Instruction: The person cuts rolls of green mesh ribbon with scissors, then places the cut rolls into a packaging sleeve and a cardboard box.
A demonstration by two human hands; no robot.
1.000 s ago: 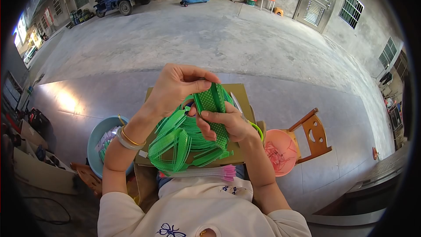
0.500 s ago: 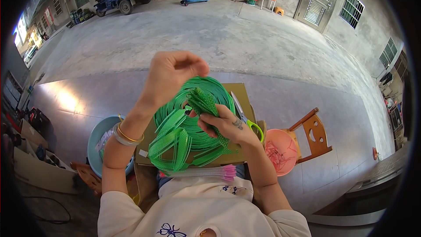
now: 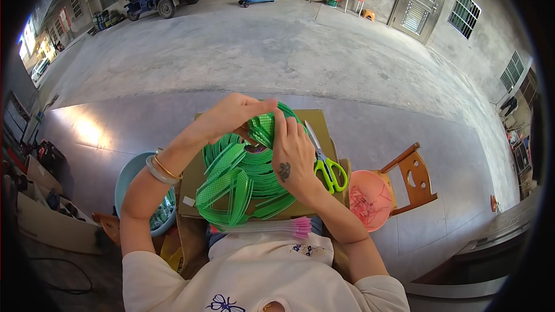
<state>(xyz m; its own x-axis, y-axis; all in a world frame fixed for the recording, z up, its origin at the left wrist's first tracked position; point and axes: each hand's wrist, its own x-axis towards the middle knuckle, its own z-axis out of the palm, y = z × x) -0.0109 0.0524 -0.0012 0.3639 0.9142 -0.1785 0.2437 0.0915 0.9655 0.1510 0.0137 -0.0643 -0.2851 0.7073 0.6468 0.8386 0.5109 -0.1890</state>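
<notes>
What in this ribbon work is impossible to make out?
Head view only:
- Fold of green dotted ribbon: mostly covered by the left hand and right hand pinching it.
- Contents of the blue basin: mostly behind the left forearm.
- Contents of the pink bowl: too small to name.

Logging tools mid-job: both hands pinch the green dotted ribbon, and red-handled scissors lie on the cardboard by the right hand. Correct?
Wrong colour: the head view shows yellow-green handles on the scissors. They lie on the cardboard by the right hand; it and the left hand pinch the green dotted ribbon.
</notes>
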